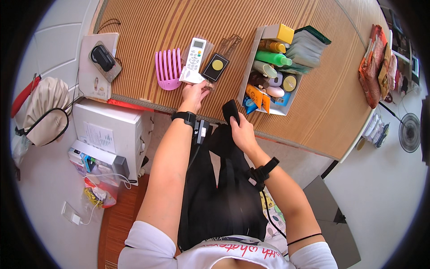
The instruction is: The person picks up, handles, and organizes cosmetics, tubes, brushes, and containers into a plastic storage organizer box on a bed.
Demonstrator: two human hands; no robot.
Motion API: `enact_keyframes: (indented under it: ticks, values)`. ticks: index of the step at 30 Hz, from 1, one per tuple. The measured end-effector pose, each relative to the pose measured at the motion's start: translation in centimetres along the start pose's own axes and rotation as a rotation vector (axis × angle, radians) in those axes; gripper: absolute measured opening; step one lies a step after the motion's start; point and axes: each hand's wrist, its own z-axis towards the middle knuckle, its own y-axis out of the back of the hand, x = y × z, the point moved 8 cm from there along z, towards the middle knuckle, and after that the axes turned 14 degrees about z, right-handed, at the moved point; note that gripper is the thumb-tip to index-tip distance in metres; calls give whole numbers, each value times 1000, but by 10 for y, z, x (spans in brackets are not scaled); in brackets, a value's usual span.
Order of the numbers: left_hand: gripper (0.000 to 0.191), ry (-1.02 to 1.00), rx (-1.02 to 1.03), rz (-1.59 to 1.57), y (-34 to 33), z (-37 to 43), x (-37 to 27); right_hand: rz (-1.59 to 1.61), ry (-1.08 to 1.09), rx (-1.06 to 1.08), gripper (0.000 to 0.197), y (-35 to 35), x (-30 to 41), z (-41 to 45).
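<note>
My left hand [193, 97] is at the near edge of the table, its fingers against a white crumpled packet [192, 76] and a small brownish item [210, 85]. Whether it grips either cannot be made out. Above the packet lies a white remote control [196, 50] with a small display. A pink wide-toothed comb [168, 72] is to its left. On the right is a black rectangular case [211, 73] with a round yellow centre. My right hand [244, 134] holds a flat black object [230, 109] upright by its lower end, just off the table edge.
A white open box [244, 89] packed with bottles, sachets and a pouch stands right of my hands. A phone [112, 69] with a black device on it rests on a booklet [85, 64] at left. Folded patterned cloth [373, 67] lies far right. A white cabinet [107, 117] stands below left.
</note>
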Motion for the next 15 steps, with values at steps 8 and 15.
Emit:
enact_keyframes:
  ticks: [8,15]
  values:
    - [46,-74,-49,-126,-17,-11,-5,18,25,20,36,9,-2,5]
    - [43,-146,-250,-53,-1,1,-21,108,-7,48,33,1,13,13]
